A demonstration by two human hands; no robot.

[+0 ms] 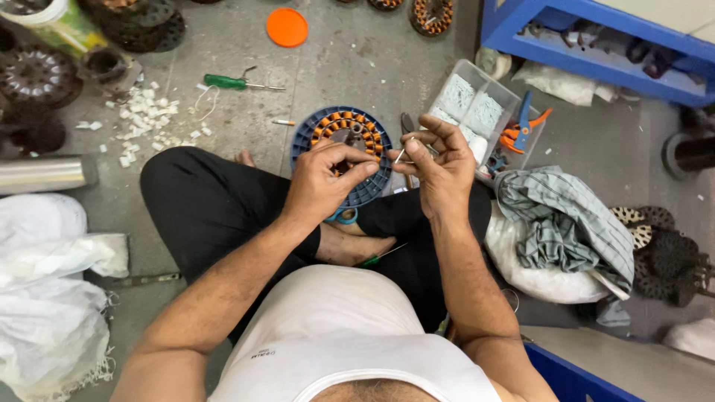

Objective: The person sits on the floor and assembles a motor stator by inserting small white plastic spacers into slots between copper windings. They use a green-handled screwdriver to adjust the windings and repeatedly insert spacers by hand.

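I sit cross-legged on a grey concrete floor. A round blue stator (342, 152) with orange copper windings lies in front of my legs. My left hand (325, 182) hovers over it with thumb and fingers pinched together, and I cannot see what is between them. My right hand (439, 167) is held up beside it, pinching a thin white sleeve or wire end (401, 155) between thumb and forefinger. The two hands are close, a few centimetres apart.
A clear plastic compartment box (484, 108) with white pieces and orange-blue cutters (523, 128) stands right. A green screwdriver (238, 83), an orange lid (287, 27) and white scraps (153, 119) lie ahead left. Dark rotors, white sacks, a striped cloth (566, 219) and a blue rack (596, 37) surround me.
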